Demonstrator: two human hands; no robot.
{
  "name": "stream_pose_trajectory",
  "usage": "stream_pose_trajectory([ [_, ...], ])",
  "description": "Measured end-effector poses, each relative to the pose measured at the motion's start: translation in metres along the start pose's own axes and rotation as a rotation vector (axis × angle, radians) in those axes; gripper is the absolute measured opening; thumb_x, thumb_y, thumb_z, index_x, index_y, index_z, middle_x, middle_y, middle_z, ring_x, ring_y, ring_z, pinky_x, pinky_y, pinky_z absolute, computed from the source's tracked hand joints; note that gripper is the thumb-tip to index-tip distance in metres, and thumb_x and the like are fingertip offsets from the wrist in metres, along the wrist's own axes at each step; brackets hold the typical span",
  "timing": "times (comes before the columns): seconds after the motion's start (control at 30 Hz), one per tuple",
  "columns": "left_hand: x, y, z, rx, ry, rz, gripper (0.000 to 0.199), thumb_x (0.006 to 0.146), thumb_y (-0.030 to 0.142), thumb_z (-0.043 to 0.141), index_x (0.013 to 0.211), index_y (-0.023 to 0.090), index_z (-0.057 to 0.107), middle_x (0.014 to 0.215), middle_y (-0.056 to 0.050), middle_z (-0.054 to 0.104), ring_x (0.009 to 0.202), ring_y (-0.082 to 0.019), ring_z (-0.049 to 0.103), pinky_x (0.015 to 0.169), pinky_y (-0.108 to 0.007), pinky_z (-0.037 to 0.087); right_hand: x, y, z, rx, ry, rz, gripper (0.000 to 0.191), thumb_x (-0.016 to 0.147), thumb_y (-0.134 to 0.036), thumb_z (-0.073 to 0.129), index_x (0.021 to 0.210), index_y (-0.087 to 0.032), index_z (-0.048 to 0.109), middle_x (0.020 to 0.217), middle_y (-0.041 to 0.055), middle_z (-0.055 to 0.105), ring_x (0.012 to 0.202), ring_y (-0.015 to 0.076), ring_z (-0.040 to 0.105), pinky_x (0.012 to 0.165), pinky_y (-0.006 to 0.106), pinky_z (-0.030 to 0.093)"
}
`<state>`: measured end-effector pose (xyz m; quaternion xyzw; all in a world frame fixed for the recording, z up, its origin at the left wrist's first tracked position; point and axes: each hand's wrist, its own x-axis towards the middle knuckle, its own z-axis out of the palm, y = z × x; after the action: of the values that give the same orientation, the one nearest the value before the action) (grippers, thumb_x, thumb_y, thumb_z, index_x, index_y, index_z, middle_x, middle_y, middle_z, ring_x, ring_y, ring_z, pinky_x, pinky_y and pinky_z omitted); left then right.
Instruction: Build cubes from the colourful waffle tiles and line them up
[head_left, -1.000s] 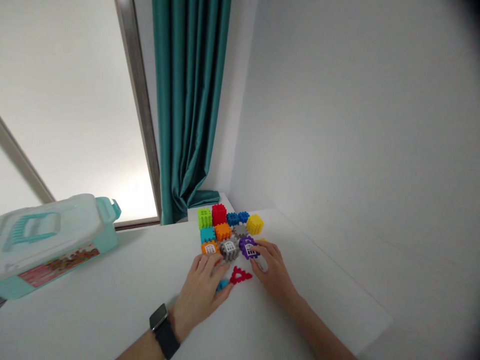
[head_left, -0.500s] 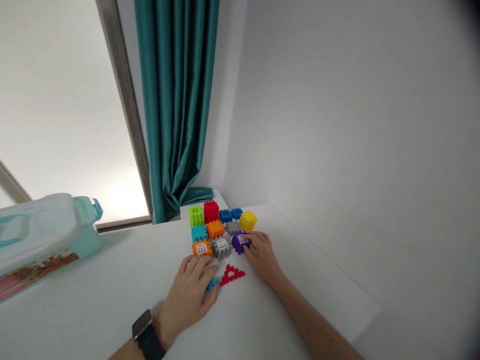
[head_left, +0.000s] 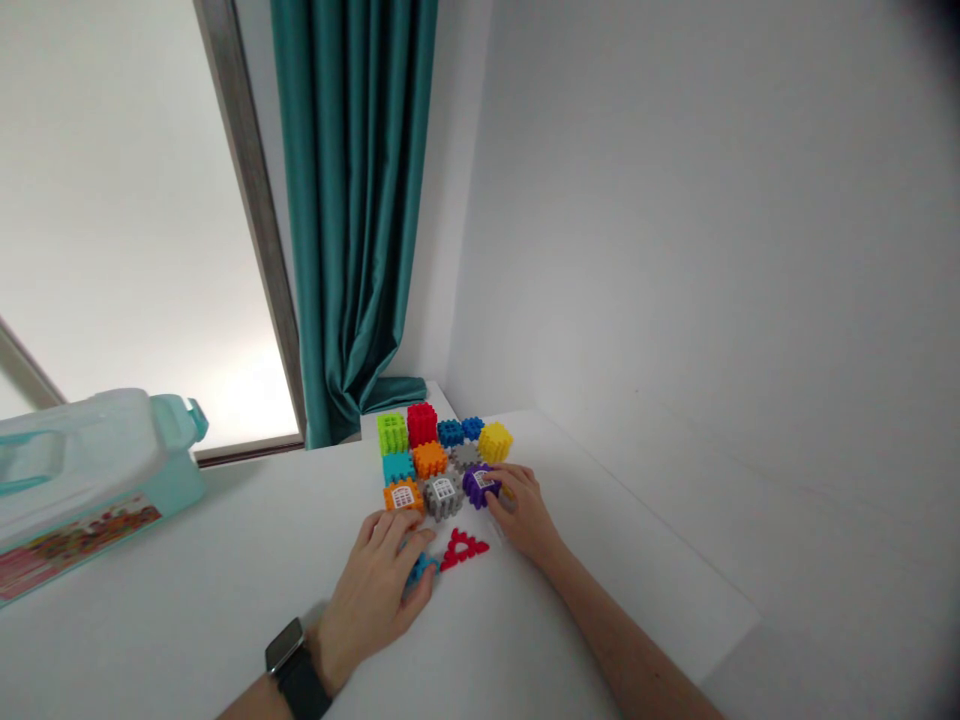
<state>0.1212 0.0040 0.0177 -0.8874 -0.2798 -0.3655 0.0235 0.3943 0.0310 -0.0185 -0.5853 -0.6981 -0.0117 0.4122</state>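
My left hand [head_left: 382, 575] lies palm down on the table, thumb and fingers apart. Its fingertips reach the near side of an orange stack of interlocking building tiles [head_left: 403, 494] with a white window piece. Under the hand, a light blue tile piece [head_left: 422, 567] is partly hidden. My right hand [head_left: 527, 512] has thumb and fingers closed on a purple stack of tiles [head_left: 481, 485], also with a white window. A bit of yellow shows beneath that palm. Between the hands lie a grey stack with a window [head_left: 443, 496] and a red triangle piece [head_left: 463, 548].
Behind stand lime green [head_left: 392, 433], red [head_left: 422, 425], dark blue [head_left: 451, 432] and yellow stacks [head_left: 496, 441], with turquoise [head_left: 398, 467], orange [head_left: 430, 459] and grey tiles [head_left: 466, 455]. A lidded plastic box [head_left: 176, 470] sits left. A green curtain [head_left: 360, 250] and wall border the table.
Almost nothing differs. Both hands keep their places by the stacks, with only a very slight shift of the fingers and of the view.
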Motion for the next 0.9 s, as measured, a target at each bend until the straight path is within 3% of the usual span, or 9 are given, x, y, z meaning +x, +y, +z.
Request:
stream_pose_trajectory([
  [0.57,-0.001,-0.001,0.001,0.003,-0.029,-0.016,0.021,0.090,0.020,0.053,0.110,0.020,0.062,0.110,-0.011,0.064,0.105,-0.029,0.057,0.092,-0.048,0.046,-0.002,-0.001,0.001,0.006,0.006,0.015,0.024,0.086,-0.022,0.058,0.106,-0.024,0.071,0.124,0.0107,0.066,0.120,0.0287,0.057,0.103,0.050,0.044],
  [0.9,-0.001,0.000,0.002,-0.012,-0.033,-0.043,0.021,0.090,0.019,0.054,0.108,0.020,0.063,0.111,-0.011,0.064,0.106,-0.029,0.056,0.093,-0.048,0.045,-0.012,-0.008,-0.004,0.013,0.047,-0.056,0.024,0.089,-0.020,0.055,0.107,-0.026,0.069,0.121,0.0106,0.064,0.116,0.0278,0.059,0.101,0.050,0.046],
])
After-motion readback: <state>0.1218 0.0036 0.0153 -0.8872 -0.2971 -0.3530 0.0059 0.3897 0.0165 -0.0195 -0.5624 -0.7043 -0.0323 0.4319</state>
